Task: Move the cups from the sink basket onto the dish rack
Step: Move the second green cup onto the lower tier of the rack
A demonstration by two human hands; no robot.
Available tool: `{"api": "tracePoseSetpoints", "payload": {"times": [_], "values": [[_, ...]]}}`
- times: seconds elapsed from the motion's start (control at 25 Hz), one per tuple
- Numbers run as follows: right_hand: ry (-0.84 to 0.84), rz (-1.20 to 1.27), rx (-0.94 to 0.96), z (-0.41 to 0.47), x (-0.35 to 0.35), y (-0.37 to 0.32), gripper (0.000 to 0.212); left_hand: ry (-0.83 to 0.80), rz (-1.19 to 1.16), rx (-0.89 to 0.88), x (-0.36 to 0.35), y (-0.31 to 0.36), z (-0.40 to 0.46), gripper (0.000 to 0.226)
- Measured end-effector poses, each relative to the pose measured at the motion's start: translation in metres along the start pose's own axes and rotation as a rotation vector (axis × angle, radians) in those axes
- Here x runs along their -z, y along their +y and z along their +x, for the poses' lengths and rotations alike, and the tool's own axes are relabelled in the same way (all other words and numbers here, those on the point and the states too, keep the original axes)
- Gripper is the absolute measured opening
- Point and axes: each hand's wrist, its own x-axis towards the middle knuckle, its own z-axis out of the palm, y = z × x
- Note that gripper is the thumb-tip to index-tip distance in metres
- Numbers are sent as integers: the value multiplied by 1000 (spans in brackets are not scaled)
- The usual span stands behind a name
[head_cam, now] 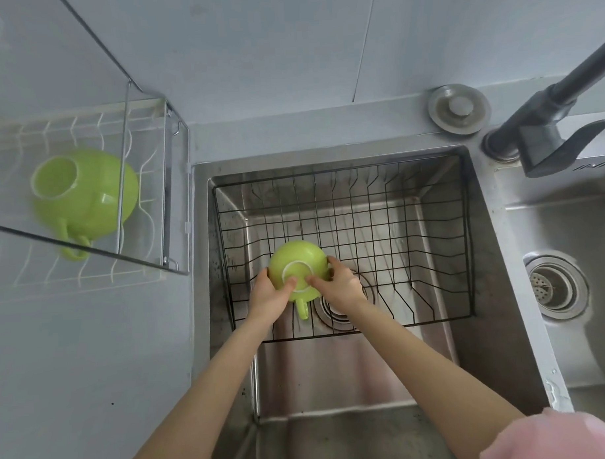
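A green cup (297, 264) sits upside down in the black wire sink basket (431, 231), its handle pointing toward me. My left hand (269, 294) grips its left side with the thumb on the base ring. On the cup's right side is my right hand (340, 284), with its thumb on the base too. A second green cup (87, 195) rests upside down on the white wire dish rack (147, 159) at the left, handle toward me.
The basket fills the left steel sink (333, 372). A dark faucet (544, 124) stands at the back right beside a round metal drain stopper (458, 107). A second basin with a drain (553, 285) lies at the right. The rack's metal frame bars (121, 174) cross above the cup.
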Motion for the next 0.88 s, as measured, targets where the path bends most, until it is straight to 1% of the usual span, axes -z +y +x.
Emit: {"api": "tracePoseSetpoints", "payload": {"times": [0.28,0.44,0.56,0.76,0.88], "values": [[75,98,30,-27,13,-2,67,16,-63,-107,8,14,-26,48],[100,123,84,-54,20,-4,66,35,-117,-201,21,21,-55,50],[133,113,141,-77,23,-5,64,37,-169,-257,31,22,-75,56],[156,147,215,-124,14,-10,64,54,-236,-376,55,9,-113,54],[169,149,244,-150,3,-16,64,53,-269,-412,77,-4,-128,54]]}}
